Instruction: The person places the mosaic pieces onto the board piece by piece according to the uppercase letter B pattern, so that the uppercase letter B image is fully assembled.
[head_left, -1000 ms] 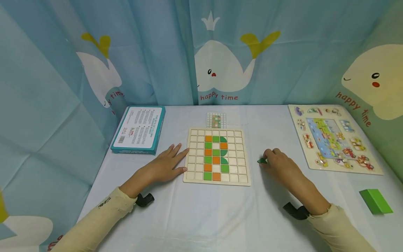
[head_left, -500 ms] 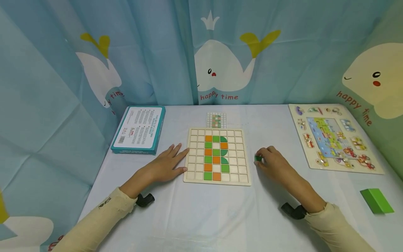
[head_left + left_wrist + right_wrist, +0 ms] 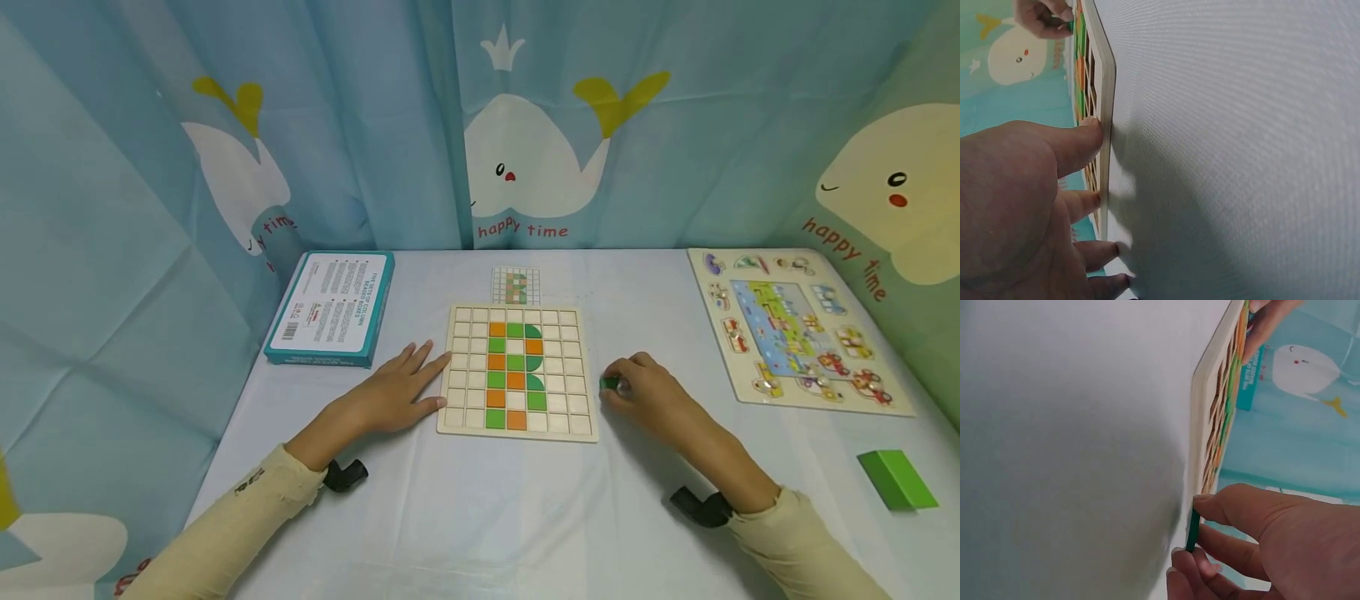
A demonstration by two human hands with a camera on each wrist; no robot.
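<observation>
In the head view, a square wooden grid board point(image 3: 557, 398) lies mid-table, with orange, green and rounded dark green tiles set into its middle columns. My left hand point(image 3: 393, 390) has its fingers spread, thumb and index fingertip touching the board's left edge; the left wrist view shows the thumb point(image 3: 1079, 145) against that edge. Just off the right edge, my right hand point(image 3: 648, 390) pinches a small dark green tile point(image 3: 610, 383). The right wrist view shows this green tile point(image 3: 1193, 530) on edge between thumb and fingers, close to the board's side; its far face is hidden.
Behind the board lies a small pattern card point(image 3: 516, 286) showing a similar coloured grid. A teal-edged box point(image 3: 330, 308) sits at the left. At the right are a picture puzzle board point(image 3: 798, 333) and a green block point(image 3: 897, 479). A whale-print curtain point(image 3: 405, 125) hangs behind the table.
My right hand has moved a little left with the green tile, closer to the board's right edge. The tile has turned in the fingers. My left hand has stayed still.
</observation>
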